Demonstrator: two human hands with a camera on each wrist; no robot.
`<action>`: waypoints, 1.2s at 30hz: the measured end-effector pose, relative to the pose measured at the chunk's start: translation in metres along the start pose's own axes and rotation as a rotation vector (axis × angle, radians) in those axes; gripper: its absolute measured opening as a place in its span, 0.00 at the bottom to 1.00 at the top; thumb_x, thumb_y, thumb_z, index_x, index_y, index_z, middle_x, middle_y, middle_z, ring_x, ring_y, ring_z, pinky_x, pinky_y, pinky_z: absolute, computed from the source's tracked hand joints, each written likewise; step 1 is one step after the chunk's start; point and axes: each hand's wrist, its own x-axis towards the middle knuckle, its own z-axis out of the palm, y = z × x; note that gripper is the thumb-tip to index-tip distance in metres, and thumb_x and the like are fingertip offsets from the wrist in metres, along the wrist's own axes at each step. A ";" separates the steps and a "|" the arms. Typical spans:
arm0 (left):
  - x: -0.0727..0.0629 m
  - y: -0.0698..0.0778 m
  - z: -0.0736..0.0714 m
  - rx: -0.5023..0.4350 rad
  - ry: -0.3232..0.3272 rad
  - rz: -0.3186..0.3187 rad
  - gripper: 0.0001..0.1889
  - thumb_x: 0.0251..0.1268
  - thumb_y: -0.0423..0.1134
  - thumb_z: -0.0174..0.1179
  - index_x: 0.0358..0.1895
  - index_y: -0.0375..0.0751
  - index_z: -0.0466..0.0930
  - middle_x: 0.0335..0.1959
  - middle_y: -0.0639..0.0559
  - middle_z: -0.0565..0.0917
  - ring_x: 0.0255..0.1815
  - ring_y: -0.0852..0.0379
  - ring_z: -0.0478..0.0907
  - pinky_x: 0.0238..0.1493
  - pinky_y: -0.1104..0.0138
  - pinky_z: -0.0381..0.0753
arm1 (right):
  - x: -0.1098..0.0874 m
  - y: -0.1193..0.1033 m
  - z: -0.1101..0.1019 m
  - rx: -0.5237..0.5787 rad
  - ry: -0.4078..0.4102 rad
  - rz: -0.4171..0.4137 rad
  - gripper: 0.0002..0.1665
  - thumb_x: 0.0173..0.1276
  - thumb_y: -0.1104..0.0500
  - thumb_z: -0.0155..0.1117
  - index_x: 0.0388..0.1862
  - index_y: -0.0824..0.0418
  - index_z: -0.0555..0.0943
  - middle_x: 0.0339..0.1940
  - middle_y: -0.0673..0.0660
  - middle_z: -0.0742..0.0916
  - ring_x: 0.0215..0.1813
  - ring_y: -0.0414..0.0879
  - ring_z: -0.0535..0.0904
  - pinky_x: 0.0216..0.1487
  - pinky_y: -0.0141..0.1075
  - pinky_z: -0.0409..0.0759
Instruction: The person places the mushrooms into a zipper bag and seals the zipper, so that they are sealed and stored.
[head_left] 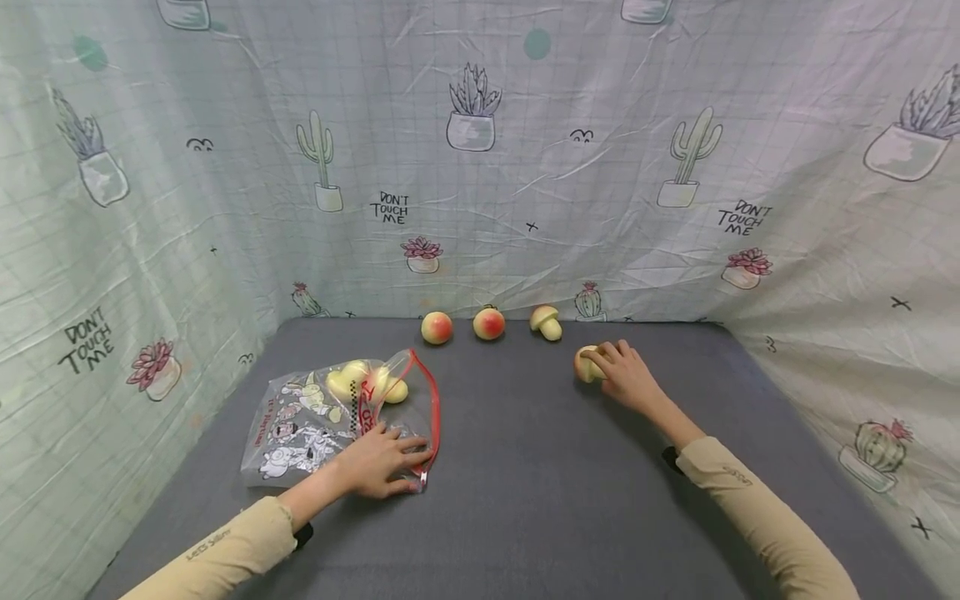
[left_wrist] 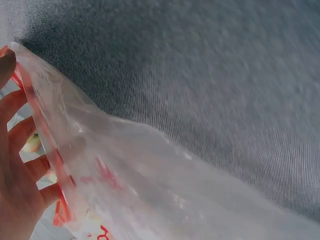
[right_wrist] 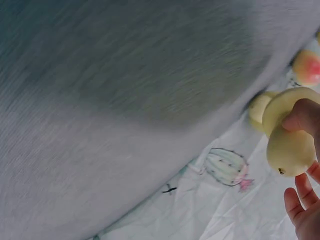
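Note:
On the left lies a clear zip bag with a red zip edge and printed cartoon figures. Pale yellow mushroom-shaped pieces show through its plastic. My left hand rests on the bag near its mouth; in the left wrist view its spread fingers touch the red edge. Over on the right, my right hand pinches a toy mushroom between thumb and fingers. The right wrist view shows that mushroom's pale stem and rounded cap, with the thumb on it.
At the back of the grey table stand two red-and-yellow peach-like fruits, a left one and a right one. Another mushroom lies to their right. A printed curtain hangs behind and on both sides.

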 end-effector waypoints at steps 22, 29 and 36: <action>0.010 0.002 0.001 0.072 0.098 -0.014 0.36 0.44 0.68 0.53 0.55 0.50 0.74 0.49 0.56 0.77 0.34 0.56 0.73 0.31 0.63 0.65 | 0.009 -0.049 -0.001 0.108 -0.007 -0.039 0.34 0.40 0.65 0.68 0.52 0.57 0.73 0.41 0.58 0.77 0.34 0.50 0.65 0.31 0.38 0.63; 0.012 0.002 0.000 0.059 0.100 -0.026 0.35 0.42 0.68 0.55 0.53 0.50 0.76 0.45 0.57 0.78 0.33 0.56 0.73 0.32 0.63 0.65 | 0.012 -0.066 0.001 0.110 -0.005 -0.040 0.34 0.40 0.64 0.67 0.52 0.56 0.73 0.42 0.57 0.76 0.35 0.49 0.64 0.32 0.38 0.64; 0.013 0.005 -0.002 0.080 0.090 -0.036 0.33 0.41 0.67 0.57 0.52 0.53 0.76 0.34 0.58 0.77 0.29 0.57 0.70 0.31 0.65 0.64 | 0.019 -0.081 0.002 0.139 0.025 -0.052 0.34 0.41 0.63 0.64 0.53 0.55 0.72 0.41 0.56 0.77 0.33 0.47 0.63 0.31 0.36 0.62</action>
